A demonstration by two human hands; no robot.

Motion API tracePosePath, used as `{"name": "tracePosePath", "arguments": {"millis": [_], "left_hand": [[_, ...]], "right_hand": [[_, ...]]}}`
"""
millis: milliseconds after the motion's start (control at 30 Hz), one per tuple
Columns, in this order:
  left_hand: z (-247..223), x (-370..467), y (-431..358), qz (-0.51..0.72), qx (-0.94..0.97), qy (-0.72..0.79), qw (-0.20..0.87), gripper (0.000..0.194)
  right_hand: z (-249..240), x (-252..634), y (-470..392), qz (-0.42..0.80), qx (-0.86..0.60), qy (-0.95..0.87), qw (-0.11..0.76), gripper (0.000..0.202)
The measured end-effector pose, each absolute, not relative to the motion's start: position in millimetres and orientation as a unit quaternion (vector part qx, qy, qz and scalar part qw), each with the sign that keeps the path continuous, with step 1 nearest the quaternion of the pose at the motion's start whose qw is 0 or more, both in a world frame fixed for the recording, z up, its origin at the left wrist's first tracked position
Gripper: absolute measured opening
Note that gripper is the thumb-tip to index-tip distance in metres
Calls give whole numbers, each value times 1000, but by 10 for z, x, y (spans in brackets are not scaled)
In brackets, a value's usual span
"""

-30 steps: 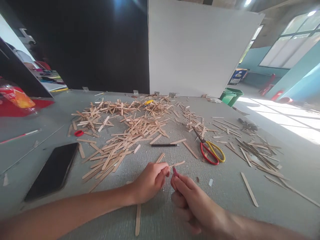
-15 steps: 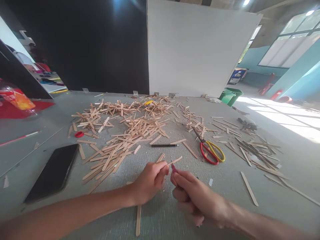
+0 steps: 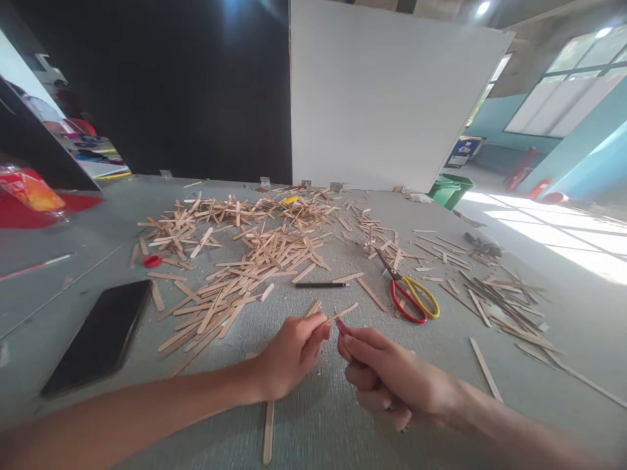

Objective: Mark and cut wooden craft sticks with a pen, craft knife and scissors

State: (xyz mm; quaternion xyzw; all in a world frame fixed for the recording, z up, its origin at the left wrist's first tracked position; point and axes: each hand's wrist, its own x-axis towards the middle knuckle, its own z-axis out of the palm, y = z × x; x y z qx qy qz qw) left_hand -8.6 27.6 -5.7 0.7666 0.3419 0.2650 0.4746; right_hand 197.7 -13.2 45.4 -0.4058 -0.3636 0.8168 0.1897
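My left hand (image 3: 294, 358), closed, pinches a thin wooden craft stick (image 3: 349, 311) whose free end points up to the right. Close beside it, my right hand (image 3: 386, 373) is wrapped round a slim tool with a magenta end (image 3: 342, 327). That end is right by the stick; whether they touch I cannot tell. Most of the tool is hidden in the fist, so its kind does not show. One craft stick (image 3: 269, 434) lies under my left wrist, partly covered. Just beyond the hands is a black pen (image 3: 321, 285).
A big heap of craft sticks (image 3: 255, 261) spreads across the grey table. Scissors (image 3: 414, 300) with red and yellow handles lie to the right, near thin strips (image 3: 514, 307). A phone (image 3: 100, 336), a red ring (image 3: 151, 261) and a bottle (image 3: 29, 189) are at left.
My right hand has shifted slightly right and down, with the magenta end still near the stick. My left hand keeps its pinch almost in place. The view has moved a little.
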Motion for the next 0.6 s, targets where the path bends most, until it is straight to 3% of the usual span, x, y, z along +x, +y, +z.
{"name": "tracePosePath", "arguments": {"millis": [600], "left_hand": [[21, -53, 194, 301, 779, 340, 432, 37]], "right_hand": [[419, 1909, -194, 808, -365, -391, 247, 35]]}}
